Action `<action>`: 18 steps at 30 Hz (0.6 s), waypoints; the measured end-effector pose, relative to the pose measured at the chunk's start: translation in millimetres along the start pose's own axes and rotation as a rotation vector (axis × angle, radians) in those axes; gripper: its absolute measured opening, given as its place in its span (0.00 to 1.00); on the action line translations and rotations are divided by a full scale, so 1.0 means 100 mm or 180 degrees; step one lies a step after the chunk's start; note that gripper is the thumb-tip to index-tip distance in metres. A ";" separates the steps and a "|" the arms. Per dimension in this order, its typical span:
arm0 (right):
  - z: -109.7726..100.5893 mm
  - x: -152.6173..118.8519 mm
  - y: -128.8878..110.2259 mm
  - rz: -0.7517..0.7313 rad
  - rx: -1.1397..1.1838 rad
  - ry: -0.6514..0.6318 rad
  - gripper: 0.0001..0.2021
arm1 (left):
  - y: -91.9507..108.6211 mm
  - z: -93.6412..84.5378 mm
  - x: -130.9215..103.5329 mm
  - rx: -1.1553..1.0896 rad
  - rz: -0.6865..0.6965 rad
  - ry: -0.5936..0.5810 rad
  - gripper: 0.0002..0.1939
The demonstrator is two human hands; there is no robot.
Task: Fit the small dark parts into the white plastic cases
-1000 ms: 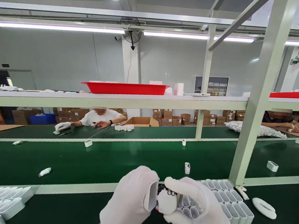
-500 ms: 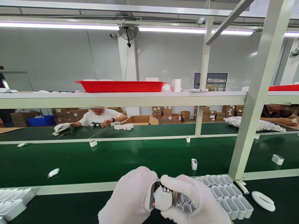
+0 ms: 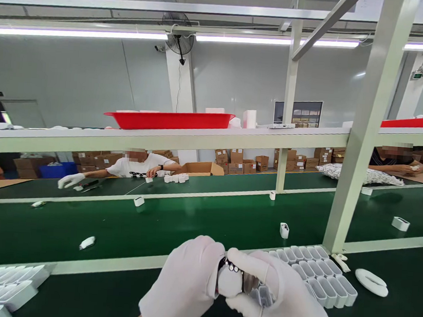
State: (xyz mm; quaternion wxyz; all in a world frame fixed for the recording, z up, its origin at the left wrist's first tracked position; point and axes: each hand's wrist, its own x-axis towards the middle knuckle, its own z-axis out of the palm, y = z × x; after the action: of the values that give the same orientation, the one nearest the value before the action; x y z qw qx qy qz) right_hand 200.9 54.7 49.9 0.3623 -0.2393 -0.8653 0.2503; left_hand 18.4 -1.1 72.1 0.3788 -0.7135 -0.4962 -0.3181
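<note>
In white gloves, both my hands meet at the bottom centre, over the near bench. My left hand [image 3: 185, 286] is closed around a white plastic shell [image 3: 212, 281], mostly hidden by the glove. Between thumb and fingers, my right hand [image 3: 281, 296] grips a small part with a rounded white face [image 3: 229, 282] and dark, shiny round pieces along its top. That part sits against the shell's mouth; how deep it goes in I cannot tell. Behind my right hand stand rows of open white oval shells [image 3: 327, 289].
More white shells [image 3: 2, 283] stand at the lower left. A green conveyor belt [image 3: 191, 225] with scattered white pieces runs across. A white oval piece [image 3: 371, 282] lies right, near an upright post [image 3: 369, 132]. Above is a shelf with a red tray [image 3: 170, 121]. Co-workers sit opposite.
The white pieces on the belt have shifted right. My hands stay nearly in place, and the part sits closer to the shell. Opposite, a co-worker's gloved hand has moved left.
</note>
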 end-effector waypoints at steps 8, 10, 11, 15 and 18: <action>-0.14 0.20 -0.21 0.1028 0.1051 -0.0521 0.43 | -0.03 0.00 -0.07 -0.0406 -0.0405 -0.0409 0.06; -0.17 0.23 -0.18 0.1094 0.1360 -0.0732 0.48 | -0.03 0.04 -0.09 -0.0739 -0.0784 -0.0823 0.05; -0.17 0.24 -0.15 0.1114 0.1462 -0.0839 0.50 | -0.02 0.06 -0.10 -0.0920 -0.0966 -0.1048 0.05; -0.14 0.28 -0.02 0.0966 0.1981 -0.1241 0.64 | 0.04 0.17 -0.13 -0.1333 -0.1232 -0.1512 0.12; -0.10 0.30 0.04 0.0713 0.2500 -0.1589 0.67 | 0.08 0.17 -0.17 -0.1614 -0.1323 -0.1649 0.09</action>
State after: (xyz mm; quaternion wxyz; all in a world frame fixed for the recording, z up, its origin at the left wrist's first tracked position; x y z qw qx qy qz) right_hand 190.7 78.3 69.2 0.1772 -0.1087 -0.7348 0.6457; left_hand 21.8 4.0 47.7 -0.0184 -0.7253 -0.6145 -0.3099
